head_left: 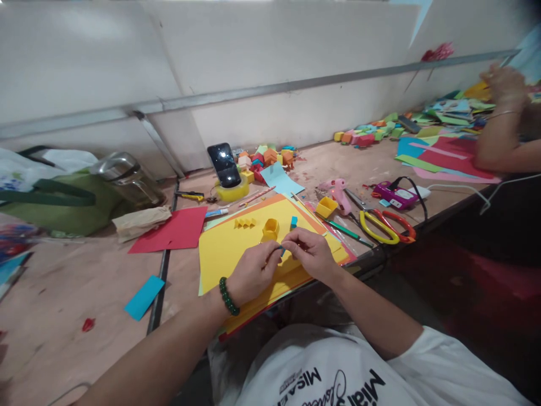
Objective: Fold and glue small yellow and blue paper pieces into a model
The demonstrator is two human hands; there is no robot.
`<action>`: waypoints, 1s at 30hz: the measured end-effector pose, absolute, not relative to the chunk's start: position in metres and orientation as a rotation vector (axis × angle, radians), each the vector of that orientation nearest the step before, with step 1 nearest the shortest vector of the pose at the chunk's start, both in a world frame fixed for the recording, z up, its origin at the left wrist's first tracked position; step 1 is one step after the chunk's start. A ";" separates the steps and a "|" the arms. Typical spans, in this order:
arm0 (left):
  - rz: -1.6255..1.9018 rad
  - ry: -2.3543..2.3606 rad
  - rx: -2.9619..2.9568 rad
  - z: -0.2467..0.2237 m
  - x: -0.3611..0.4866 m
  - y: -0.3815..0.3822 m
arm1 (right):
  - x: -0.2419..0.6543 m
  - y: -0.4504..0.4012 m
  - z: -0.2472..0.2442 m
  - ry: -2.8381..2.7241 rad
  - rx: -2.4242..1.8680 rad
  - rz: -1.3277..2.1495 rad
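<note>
Sheets of yellow paper (pixel 218 255) lie stacked; on them, a yellow cup (pixel 271 228) and zigzag strip (pixel 244 224) look already folded, a blue block (pixel 293 222) too. Over them, my left grip (pixel 256 266) and right grip (pixel 311 252) pinch a tiny blue piece (pixel 283 250), seemingly unfinished.

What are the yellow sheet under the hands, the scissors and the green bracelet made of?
The yellow sheet: likely matte paper or card, being flat and thin. The scissors: probably plastic handles, smooth and brightly coloured; greyish, metal-looking blades. The green bracelet: shiny round beads, maybe glass, stone or plastic.

Pale wall (pixel 270 45) behind a pinkish-brown tabletop (pixel 97 276)
</note>
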State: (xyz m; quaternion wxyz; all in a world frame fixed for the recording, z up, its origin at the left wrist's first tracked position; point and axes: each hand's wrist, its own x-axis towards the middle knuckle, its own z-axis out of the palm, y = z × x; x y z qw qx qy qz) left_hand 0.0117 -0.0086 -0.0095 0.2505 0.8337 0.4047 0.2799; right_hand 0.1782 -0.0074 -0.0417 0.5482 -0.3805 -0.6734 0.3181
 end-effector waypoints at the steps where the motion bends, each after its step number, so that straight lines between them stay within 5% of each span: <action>1: 0.773 1.079 2.216 -0.009 0.012 -0.009 | 0.179 -0.007 -0.041 -1.553 -0.904 0.812; 8: 0.870 0.999 1.901 -0.008 0.014 -0.007 | 0.178 -0.007 -0.036 -1.402 -0.898 0.997; 30: 0.900 0.947 2.165 0.002 0.008 -0.011 | 0.185 -0.005 -0.035 -1.433 -0.775 1.314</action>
